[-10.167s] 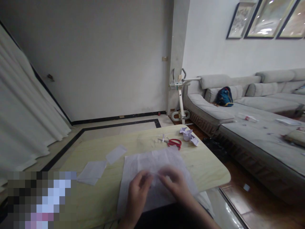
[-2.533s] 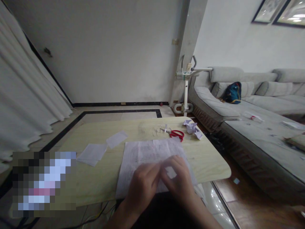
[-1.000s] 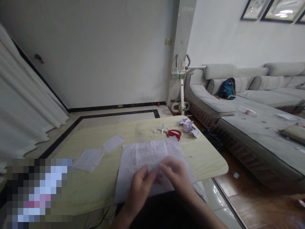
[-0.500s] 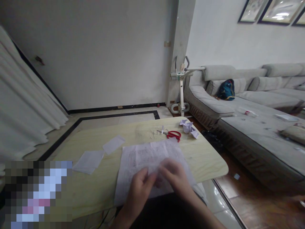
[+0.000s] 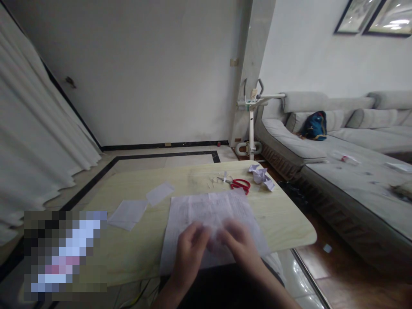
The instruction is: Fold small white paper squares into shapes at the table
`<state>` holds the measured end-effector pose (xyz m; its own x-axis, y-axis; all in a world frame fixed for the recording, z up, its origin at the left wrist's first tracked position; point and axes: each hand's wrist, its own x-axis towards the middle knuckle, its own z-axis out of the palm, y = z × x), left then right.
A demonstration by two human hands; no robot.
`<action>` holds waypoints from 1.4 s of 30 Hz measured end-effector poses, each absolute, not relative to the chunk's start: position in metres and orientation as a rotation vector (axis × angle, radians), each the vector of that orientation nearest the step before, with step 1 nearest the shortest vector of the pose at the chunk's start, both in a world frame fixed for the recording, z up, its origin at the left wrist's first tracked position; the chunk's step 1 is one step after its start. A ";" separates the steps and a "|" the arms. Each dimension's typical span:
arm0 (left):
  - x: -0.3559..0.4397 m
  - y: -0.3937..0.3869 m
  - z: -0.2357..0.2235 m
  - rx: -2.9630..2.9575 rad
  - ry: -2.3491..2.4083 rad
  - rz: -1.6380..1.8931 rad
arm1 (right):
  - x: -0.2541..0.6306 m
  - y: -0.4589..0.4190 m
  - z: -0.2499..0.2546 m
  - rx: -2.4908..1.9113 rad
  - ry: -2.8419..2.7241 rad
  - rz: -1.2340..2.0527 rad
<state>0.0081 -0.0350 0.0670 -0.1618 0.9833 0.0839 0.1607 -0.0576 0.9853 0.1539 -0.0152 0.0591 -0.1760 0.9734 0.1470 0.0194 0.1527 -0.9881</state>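
There are two hands (image 5: 190,251) (image 5: 240,242), one table (image 5: 286,225), one backpack (image 5: 316,125).

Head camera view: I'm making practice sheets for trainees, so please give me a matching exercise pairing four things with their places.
1. Red-handled metal scissors
2. Large creased white paper sheet
3. Dark blue backpack
4. White metal exercise machine

A. On the grey cushioned sofa
B. By the grey pillar
C. Partly hidden by the left hand and right hand
D. Beside crumpled pale paper

Pairs: 1-D, 2-C, 3-A, 4-B
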 end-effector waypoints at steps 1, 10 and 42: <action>0.008 -0.035 0.066 1.290 1.409 1.310 | 0.154 -0.016 0.059 -1.033 -1.441 1.206; 0.009 -0.037 0.059 1.387 1.353 1.214 | 0.156 -0.021 0.061 -1.009 -1.412 1.277; -0.008 -0.030 0.047 1.725 1.246 1.024 | 0.170 0.007 0.097 -0.942 -2.084 1.009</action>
<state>-0.0077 -0.0303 0.0475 0.2016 0.9644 0.1711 0.3546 -0.2347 0.9051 0.1698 0.0073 0.0967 -0.5453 0.8075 0.2249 0.3240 0.4506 -0.8318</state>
